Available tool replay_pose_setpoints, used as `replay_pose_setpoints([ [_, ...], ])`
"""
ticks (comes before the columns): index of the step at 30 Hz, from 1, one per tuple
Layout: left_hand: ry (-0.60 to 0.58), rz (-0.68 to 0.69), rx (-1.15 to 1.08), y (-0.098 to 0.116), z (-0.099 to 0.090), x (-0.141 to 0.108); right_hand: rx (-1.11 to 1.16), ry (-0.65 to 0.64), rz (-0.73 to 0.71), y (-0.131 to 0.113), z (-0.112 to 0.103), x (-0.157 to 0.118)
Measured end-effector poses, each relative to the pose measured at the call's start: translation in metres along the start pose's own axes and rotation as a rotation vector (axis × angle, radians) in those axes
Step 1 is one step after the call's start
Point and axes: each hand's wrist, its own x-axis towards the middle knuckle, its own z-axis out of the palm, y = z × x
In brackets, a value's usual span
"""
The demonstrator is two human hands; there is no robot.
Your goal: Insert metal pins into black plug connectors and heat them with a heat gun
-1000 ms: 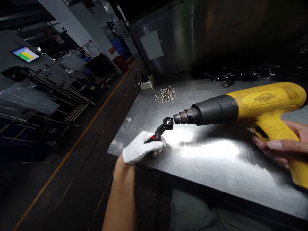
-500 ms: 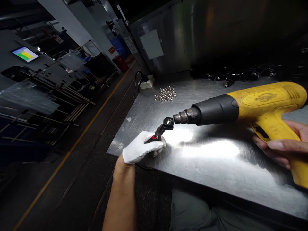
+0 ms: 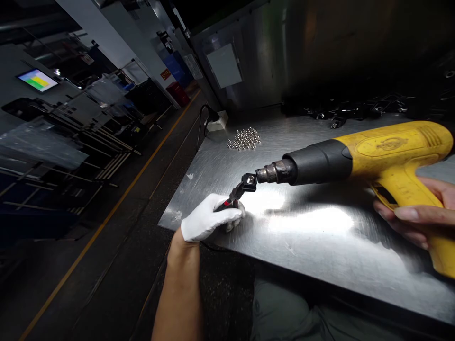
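In a white glove, my left hand [image 3: 212, 218] is closed round the handles of pliers [image 3: 236, 192] with a touch of red on the grip. At the jaws of the pliers is a small black block [image 3: 249, 187] with a round silver metal piece [image 3: 250, 179] in its face. My bare right hand [image 3: 415, 213] is wrapped round the grip of a yellow heat gun [image 3: 394, 144] with a black barrel. Its stepped metal nozzle [image 3: 272, 173] points left, very close to the block. The heat gun's handle hides part of my right hand's fingers.
On the metal table [image 3: 213, 166] lies a cluster of small silver metal parts [image 3: 244, 138]. Behind it stands a white power socket box [image 3: 217, 121] with a black plug. Black parts [image 3: 337, 113] are heaped along the dark back. The table's left edge borders a floor aisle.
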Motion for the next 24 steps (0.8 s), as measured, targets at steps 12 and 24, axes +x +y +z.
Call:
replay_pose_setpoints([
  [12, -0.001, 0.002, 0.011, 0.0014, 0.0004, 0.0001, -0.016, -0.019, -0.027, 0.0039, -0.0017, 0.0023],
  [24, -0.001, -0.007, 0.013, 0.0015, 0.0, 0.0003, -0.027, -0.006, -0.012, -0.0005, 0.0011, 0.0003],
])
